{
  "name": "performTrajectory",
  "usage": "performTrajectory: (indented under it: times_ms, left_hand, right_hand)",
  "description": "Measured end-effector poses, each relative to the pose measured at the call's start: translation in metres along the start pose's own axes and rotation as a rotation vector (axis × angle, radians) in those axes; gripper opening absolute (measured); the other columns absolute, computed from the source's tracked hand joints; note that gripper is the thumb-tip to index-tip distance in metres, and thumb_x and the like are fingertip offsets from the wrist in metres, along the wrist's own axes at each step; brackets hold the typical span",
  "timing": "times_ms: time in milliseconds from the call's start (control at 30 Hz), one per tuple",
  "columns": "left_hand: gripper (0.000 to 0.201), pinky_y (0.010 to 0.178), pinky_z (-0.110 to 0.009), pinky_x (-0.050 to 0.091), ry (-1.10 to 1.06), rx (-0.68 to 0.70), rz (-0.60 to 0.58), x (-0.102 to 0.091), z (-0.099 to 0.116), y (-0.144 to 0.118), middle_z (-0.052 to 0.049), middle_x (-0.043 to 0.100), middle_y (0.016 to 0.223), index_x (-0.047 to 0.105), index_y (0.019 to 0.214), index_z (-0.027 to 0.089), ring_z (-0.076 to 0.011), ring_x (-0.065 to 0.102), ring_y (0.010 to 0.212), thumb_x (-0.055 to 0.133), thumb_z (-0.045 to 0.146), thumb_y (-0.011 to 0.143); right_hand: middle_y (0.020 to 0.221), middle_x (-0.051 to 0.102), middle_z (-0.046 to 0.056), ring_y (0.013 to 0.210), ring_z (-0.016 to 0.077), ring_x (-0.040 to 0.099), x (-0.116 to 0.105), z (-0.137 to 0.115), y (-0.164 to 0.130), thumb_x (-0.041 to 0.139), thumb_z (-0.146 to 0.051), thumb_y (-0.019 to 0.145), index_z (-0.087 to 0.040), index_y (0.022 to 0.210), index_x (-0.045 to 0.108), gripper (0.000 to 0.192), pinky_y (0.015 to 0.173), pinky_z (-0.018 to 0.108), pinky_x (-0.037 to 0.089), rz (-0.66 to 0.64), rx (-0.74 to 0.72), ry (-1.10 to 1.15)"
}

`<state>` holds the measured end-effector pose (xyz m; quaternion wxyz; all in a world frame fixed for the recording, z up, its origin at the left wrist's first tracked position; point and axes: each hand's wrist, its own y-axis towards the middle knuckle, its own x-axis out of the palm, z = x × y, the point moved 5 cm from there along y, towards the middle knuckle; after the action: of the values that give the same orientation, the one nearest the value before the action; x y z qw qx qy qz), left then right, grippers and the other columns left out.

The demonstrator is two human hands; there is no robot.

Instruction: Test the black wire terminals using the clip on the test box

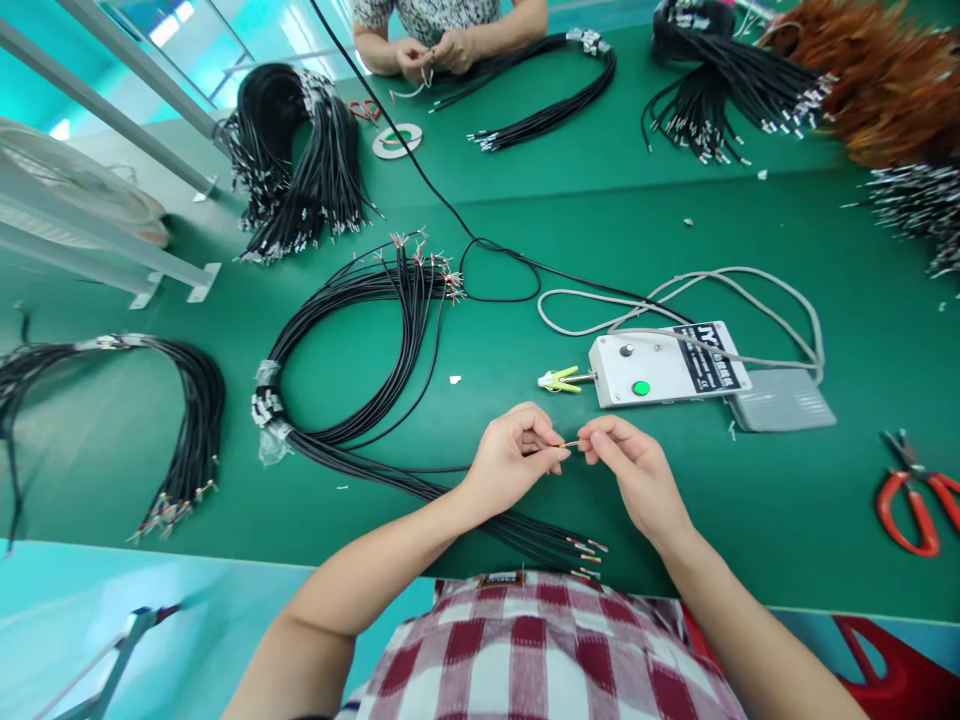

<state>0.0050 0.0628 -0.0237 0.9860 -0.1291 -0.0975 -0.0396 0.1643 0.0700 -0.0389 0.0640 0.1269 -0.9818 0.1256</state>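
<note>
My left hand (514, 455) pinches the end of a thin black cable, whose bare copper tip (571, 444) sticks out to the right. My right hand (626, 462) pinches that same tip with thumb and forefinger. The cable belongs to a looped bundle of black cables (360, 330) lying to the left, whose stripped ends (585, 555) rest at the table's near edge below my hands. Just beyond my hands sits a white control box (667, 365) with a green button and a yellow-green clip (559, 379) at its left end.
A grey foot pedal (780, 400) lies right of the box, red-handled scissors (915, 495) at far right. More cable bundles lie at left (187, 420), back left (300, 170) and back right (720, 85). Another person's hands (435, 50) work across the green table (787, 230).
</note>
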Motion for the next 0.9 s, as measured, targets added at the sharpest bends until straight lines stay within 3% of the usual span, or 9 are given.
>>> performTrajectory:
  times_ms: [333, 633, 900]
  left_hand:
    - [0.034, 0.045, -0.018, 0.046, -0.043, -0.039, 0.047, -0.002, -0.004, 0.0, 0.002, 0.056, 0.072, 0.055, 0.07, 0.013, -0.0054, 0.056, 0.051, 0.085, 0.028, 0.064]
    - [0.033, 0.048, -0.018, 0.045, -0.069, -0.048, 0.087, -0.003, -0.007, 0.0, 0.002, 0.057, 0.068, 0.055, 0.071, 0.014, -0.0065, 0.055, 0.055, 0.084, 0.028, 0.065]
    - [0.034, 0.052, -0.018, 0.042, -0.069, -0.073, 0.057, -0.004, -0.007, -0.002, 0.002, 0.055, 0.071, 0.053, 0.075, 0.014, -0.0068, 0.054, 0.058, 0.082, 0.031, 0.069]
  right_hand:
    - [0.071, 0.054, -0.002, 0.061, 0.0121, 0.044, 0.024, 0.007, 0.001, 0.076, -0.041, 0.077, -0.022, 0.079, 0.063, 0.023, 0.061, 0.027, 0.04, 0.017, 0.142, 0.227]
    - [0.071, 0.056, 0.0, 0.062, 0.0142, 0.047, 0.02, 0.013, -0.003, 0.066, -0.049, 0.084, -0.022, 0.082, 0.062, 0.027, 0.062, 0.029, 0.043, 0.057, 0.098, 0.164]
    - [0.073, 0.063, 0.0, 0.06, 0.0122, 0.05, 0.026, 0.013, 0.001, 0.077, -0.044, 0.076, -0.022, 0.082, 0.07, 0.024, 0.062, 0.028, 0.045, 0.057, 0.107, 0.124]
